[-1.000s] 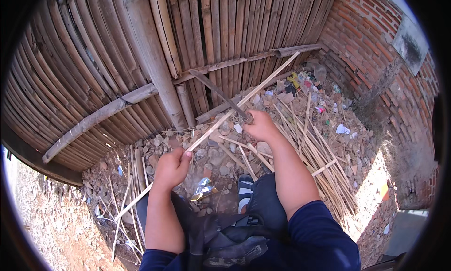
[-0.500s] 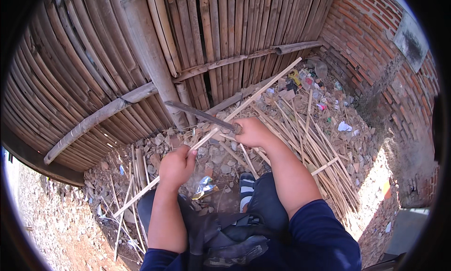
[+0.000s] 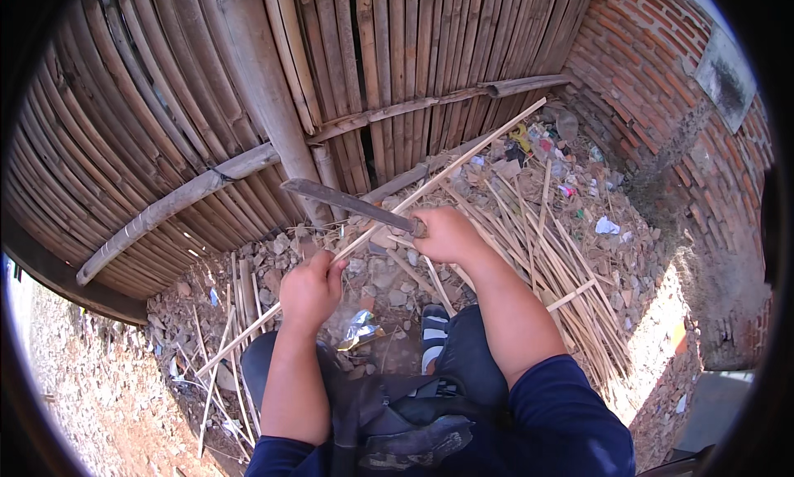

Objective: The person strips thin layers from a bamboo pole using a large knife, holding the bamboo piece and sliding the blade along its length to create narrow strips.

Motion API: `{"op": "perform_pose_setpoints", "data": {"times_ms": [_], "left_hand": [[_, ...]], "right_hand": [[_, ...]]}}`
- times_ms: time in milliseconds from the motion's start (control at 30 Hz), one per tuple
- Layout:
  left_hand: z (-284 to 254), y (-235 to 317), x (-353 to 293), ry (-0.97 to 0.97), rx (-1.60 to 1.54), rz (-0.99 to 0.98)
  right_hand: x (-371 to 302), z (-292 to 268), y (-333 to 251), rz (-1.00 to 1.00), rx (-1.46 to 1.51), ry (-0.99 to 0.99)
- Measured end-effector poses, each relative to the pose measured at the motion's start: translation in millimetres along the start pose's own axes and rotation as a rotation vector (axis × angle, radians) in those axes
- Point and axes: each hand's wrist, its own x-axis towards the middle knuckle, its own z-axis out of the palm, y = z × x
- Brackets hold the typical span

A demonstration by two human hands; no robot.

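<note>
Rubble (image 3: 382,273) covers the ground beside a bamboo-slat wall (image 3: 413,47) and a brick wall (image 3: 637,59).
The left hand (image 3: 309,292) grasps a long bamboo strip (image 3: 480,150) slanting away to the right; the right hand (image 3: 447,234) clenches a machete (image 3: 346,202) by its handle, the blade crossing the strip. A heap of split bamboo (image 3: 589,332) lies farther right.

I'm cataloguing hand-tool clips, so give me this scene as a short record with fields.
Left hand: closed around a long pale strip
Right hand: gripping a long dark blade by its handle
Blade position: crosses the strip; contact unclear
Right side: pile of loose strips
Ground: rubble
Walls: slatted wall; brick wall
</note>
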Motion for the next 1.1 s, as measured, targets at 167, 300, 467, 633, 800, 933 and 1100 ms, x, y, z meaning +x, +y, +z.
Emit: {"op": "perform_pose_setpoints", "data": {"times_ms": [167,300,467,633,800,933,1100], "left_hand": [[1,-2,0,0.05,0.021,0.003],[7,0,2,0.058,0.022,0.0],[6,0,1,0.057,-0.01,-0.036],[4,-4,2,0.145,-0.115,-0.026],[8,4,3,-0.012,-0.183,-0.118],[3,0,3,-0.058,-0.217,-0.138],[8,-1,4,-0.08,-0.231,-0.112]], "right_hand": [[3,-10,18,0.067,0.043,0.106],[3,1,30,0.073,0.005,0.14],[1,8,5,-0.041,-0.117,0.024],[-5,1,-4,-0.029,-0.08,0.012],[1,9,14,-0.023,-0.113,0.054],[-1,8,0,-0.046,-0.115,0.016],[1,8,4,-0.076,-0.059,0.064]]}}
